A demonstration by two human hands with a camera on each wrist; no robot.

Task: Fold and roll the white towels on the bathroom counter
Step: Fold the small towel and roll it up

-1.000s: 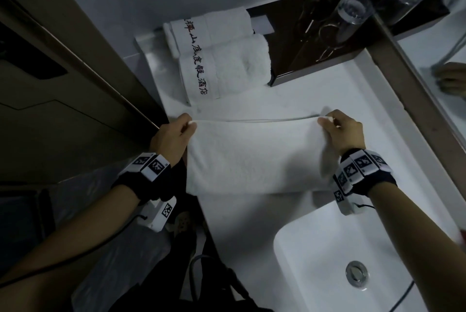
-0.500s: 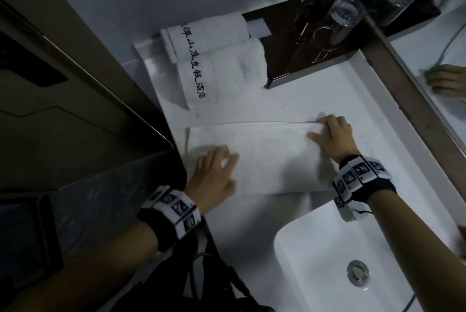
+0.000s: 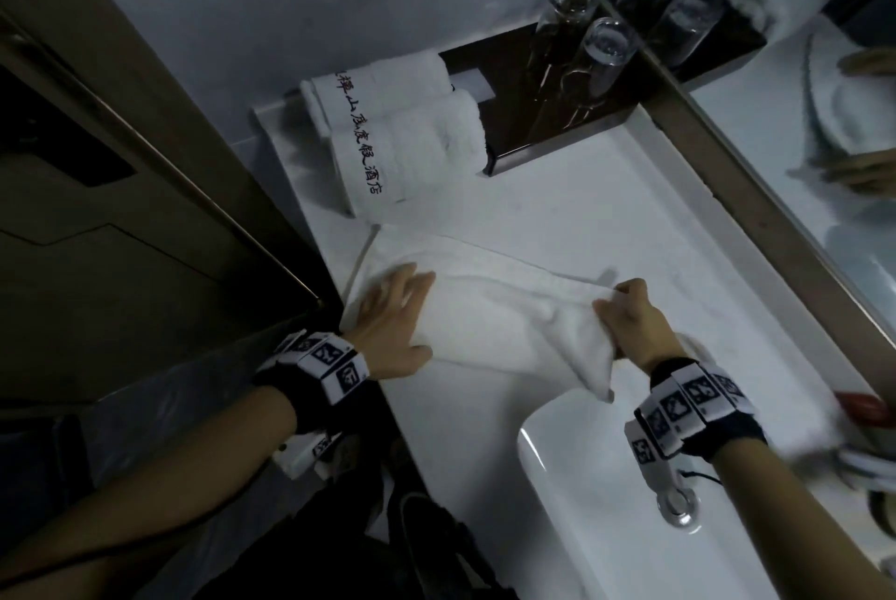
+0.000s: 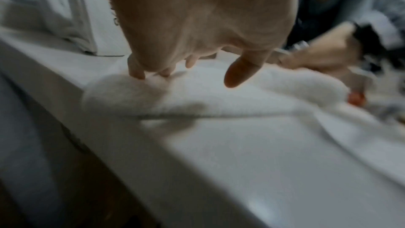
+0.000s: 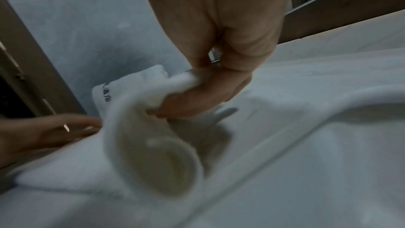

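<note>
A folded white towel (image 3: pixel 499 313) lies across the white counter (image 3: pixel 606 221) in front of me. My left hand (image 3: pixel 392 313) rests flat on its left end with straight fingers (image 4: pixel 136 70) touching the cloth (image 4: pixel 197 96). My right hand (image 3: pixel 630 318) grips the towel's right end and has lifted and curled it over (image 5: pixel 140 127), with the fingers (image 5: pixel 197 103) wrapped round the fabric. Two rolled white towels (image 3: pixel 407 139) with dark lettering sit at the counter's back left corner.
A white sink basin (image 3: pixel 606 527) with a metal drain (image 3: pixel 679 502) lies at the lower right. A dark tray (image 3: pixel 557 114) with upturned glasses (image 3: pixel 606 42) stands at the back by the mirror (image 3: pixel 800 139). A red object (image 3: pixel 863 405) lies at the right edge.
My right hand went from pressing flat on the towel's right end to gripping and lifting it leftward. My left hand slid a little toward the towel's left end and stays flat.
</note>
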